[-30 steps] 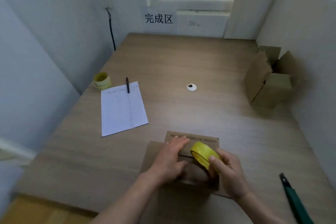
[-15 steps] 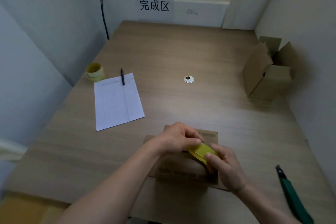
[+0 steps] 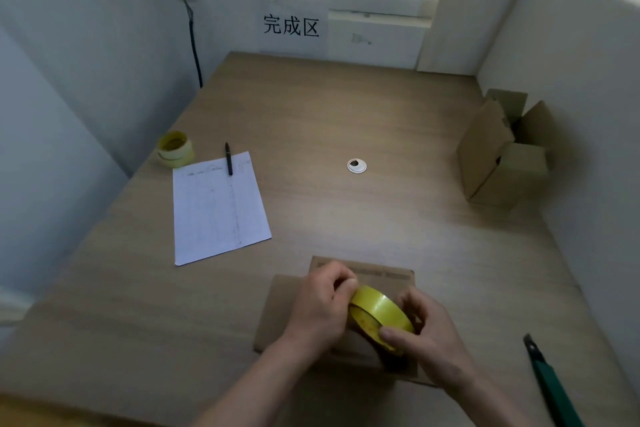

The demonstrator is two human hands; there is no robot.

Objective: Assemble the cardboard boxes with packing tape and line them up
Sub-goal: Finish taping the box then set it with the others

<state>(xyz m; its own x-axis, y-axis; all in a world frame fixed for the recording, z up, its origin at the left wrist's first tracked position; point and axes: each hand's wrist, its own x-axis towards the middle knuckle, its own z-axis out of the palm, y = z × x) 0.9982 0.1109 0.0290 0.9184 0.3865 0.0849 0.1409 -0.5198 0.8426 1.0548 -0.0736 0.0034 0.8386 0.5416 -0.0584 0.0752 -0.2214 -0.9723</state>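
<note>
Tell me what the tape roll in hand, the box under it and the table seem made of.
Tape roll: glossy yellow plastic film, judging by its sheen. Box: matte brown cardboard, folded flat, faint print along its far edge. Table: wood-grain surface, low sheen; probably laminate, though solid wood can't be ruled out.

A yellow tape roll (image 3: 379, 314) is held tilted above a flattened brown cardboard box (image 3: 367, 274). 1 assembled box (image 3: 502, 156) stands open-flapped far right.
</note>
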